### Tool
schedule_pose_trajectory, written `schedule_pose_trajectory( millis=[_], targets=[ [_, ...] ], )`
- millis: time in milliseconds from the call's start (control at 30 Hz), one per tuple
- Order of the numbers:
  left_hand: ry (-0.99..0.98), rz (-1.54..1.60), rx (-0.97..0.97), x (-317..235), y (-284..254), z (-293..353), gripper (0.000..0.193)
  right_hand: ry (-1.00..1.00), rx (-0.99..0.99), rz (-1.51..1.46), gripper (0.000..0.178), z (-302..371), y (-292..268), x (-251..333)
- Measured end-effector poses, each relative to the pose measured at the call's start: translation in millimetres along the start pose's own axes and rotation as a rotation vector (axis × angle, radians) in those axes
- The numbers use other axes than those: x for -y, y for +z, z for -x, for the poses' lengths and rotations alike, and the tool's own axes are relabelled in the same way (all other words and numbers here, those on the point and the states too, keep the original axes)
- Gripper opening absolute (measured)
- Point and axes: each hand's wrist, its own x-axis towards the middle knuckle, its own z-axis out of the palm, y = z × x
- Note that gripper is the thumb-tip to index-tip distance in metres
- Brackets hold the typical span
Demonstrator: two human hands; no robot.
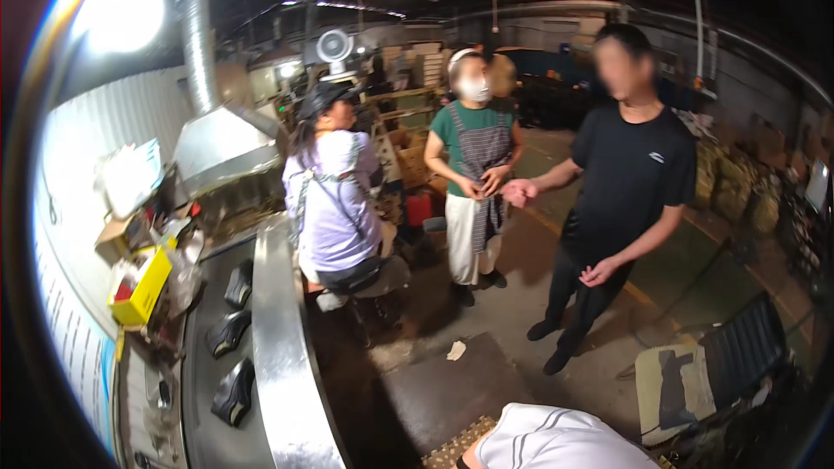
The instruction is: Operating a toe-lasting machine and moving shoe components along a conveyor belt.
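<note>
Neither of my hands shows in the head view. At the lower edge there is a white garment with grey stripes (556, 441); I cannot tell whose it is. Three people are ahead of me. One in a lilac shirt and black cap (334, 200) sits beside a long metal conveyor rail (278, 339). One in a green shirt, apron and face mask (473, 165) stands with hands together. One in a black T-shirt (621, 182) holds a hand (519, 192) out toward the masked person.
Three black shoe pieces (234, 330) lie on the dark belt left of the rail. A yellow box (139, 288) and clutter stand at the far left under a metal hood (224, 148). A black chair (738, 352) with a cushion (673, 391) stands at the right. A paper scrap (456, 350) lies on the floor.
</note>
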Motion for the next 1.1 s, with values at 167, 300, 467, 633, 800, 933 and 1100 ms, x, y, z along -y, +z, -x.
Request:
schedule_pose_trajectory(
  millis=[167, 300, 467, 633, 800, 933, 1100],
  targets=[
    [-0.011, -0.058, 0.066, 13, 17, -11, 0.055, 0.025, 0.042, 0.008, 0.089, 11, -6, -1],
    [-0.043, -0.104, 0.081, 25, 19, -8, 0.055, 0.035, 0.042, 0.078, 0.087, 13, -22, 7],
    [-0.101, -0.139, 0.028, 42, 5, 1, 0.055, 0.249, 0.102, -0.009, 0.084, 5, -43, 11],
    [-0.111, -0.155, 0.008, 5, 11, 49, 0.057, 0.657, -0.286, 0.061, 0.096, -9, -35, -35],
    [-0.109, -0.151, 0.07, -3, 40, 49, 0.058, 1.048, -0.016, -0.711, 0.113, -6, -40, -86],
    [-0.084, -0.137, 0.074, 4, 36, 43, 0.055, 1.03, 0.186, -0.762, 0.111, -17, -53, -70],
    [-0.101, -0.154, 0.058, -13, 46, 51, 0.051, 1.023, 0.12, -0.807, 0.105, -27, -65, -45]
  ],
)
